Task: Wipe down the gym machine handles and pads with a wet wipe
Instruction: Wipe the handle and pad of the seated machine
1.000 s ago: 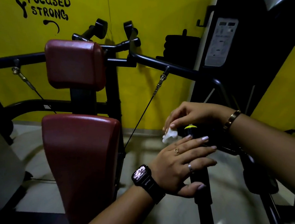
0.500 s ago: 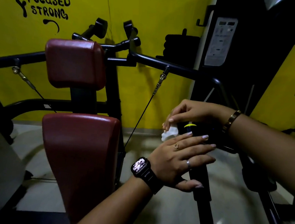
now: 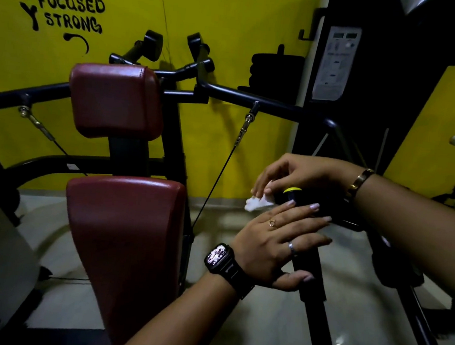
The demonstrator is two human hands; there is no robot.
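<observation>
Over on the left, the upper pad [image 3: 115, 101] and the long back pad [image 3: 123, 240] below it sit dark red. Whether they have been wiped cannot be told from here. A thin cable [image 3: 221, 171] slants down just right of them.

Now the action: the wet wipe [image 3: 256, 203], a small white wad, is pressed against the left side of the handle's top. The left hand [image 3: 269, 246] lies across the handle [image 3: 311, 301], fingers straight and spread and thumb alongside. It is bracing, not gripping. Right above sits the yellow cap [image 3: 293, 189], and the right hand [image 3: 297, 172] comes in over it, fingertips pinching the wipe.

This looks like the handle step, working the capped end. Next, the wipe probably needs to travel down the grip, so the left hand must clear out of the way.

The handle's long axis runs steeply up and down in view. It leans slightly left, cap end uppermost and pointing toward the yellow wall.
</observation>
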